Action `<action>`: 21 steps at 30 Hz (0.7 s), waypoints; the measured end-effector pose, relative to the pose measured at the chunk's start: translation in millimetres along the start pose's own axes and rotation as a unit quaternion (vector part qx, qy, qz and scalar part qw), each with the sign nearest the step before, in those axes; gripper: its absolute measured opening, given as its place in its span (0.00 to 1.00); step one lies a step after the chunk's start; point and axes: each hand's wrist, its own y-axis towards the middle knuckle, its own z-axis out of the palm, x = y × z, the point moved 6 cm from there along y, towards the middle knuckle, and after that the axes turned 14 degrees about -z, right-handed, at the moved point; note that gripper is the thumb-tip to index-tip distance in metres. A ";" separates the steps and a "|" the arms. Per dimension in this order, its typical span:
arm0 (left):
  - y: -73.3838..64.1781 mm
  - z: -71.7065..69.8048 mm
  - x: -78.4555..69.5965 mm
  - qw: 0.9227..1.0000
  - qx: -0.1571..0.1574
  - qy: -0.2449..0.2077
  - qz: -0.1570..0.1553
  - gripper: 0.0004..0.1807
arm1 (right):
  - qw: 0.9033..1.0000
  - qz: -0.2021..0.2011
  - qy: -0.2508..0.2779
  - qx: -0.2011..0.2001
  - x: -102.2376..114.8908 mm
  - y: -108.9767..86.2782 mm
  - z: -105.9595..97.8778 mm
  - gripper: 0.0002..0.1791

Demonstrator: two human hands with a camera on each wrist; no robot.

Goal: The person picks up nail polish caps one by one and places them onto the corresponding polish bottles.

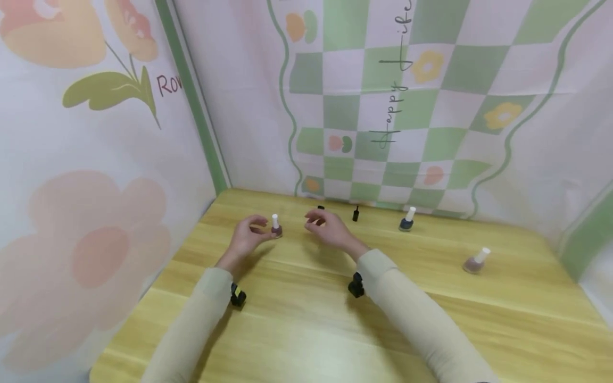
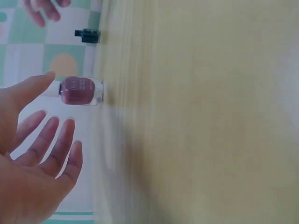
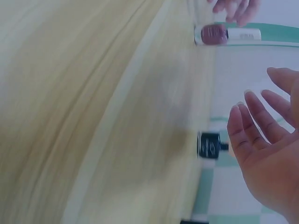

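A mauve nail polish bottle [image 1: 276, 230] with a white cap stands upright on the table. My left hand [image 1: 246, 235] is beside it, fingers spread and loosely bent; in the left wrist view the thumb overlaps its cap while the other fingers stay apart from it. My right hand [image 1: 328, 229] hovers to the right of this bottle, fingers loosely bent and holding nothing. Beyond the right hand, and mostly hidden by it in the head view, stands a small black nail polish bottle [image 3: 208, 145] with a bare neck.
A black brush cap [image 1: 356, 214] stands with its thin stem up, behind the right hand. Farther right are a dark blue bottle [image 1: 406, 222] and a pale mauve bottle [image 1: 474, 264], both white-capped. A patterned cloth [image 1: 345, 111] hangs along the table's back edge.
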 end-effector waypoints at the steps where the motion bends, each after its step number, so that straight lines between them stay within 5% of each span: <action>1: -2.8 -2.5 0.0 1.000 -0.005 0.001 0.005 0.26 | 1.000 0.002 -0.003 0.002 0.1 -5.1 -4.2 0.20; 9: -27.8 -1.1 -15.7 0.998 0.003 0.020 0.061 0.19 | 1.000 -0.020 -0.024 0.000 0.9 -42.3 -35.9 0.20; 16: -46.7 29.9 -38.8 0.991 0.037 0.028 0.126 0.16 | 0.999 -0.011 -0.041 -0.009 -3.5 -68.4 -54.2 0.19; 21: -53.7 58.6 -48.2 0.987 0.064 0.042 0.142 0.18 | 0.999 -0.008 -0.046 -0.021 -6.6 -81.0 -62.0 0.20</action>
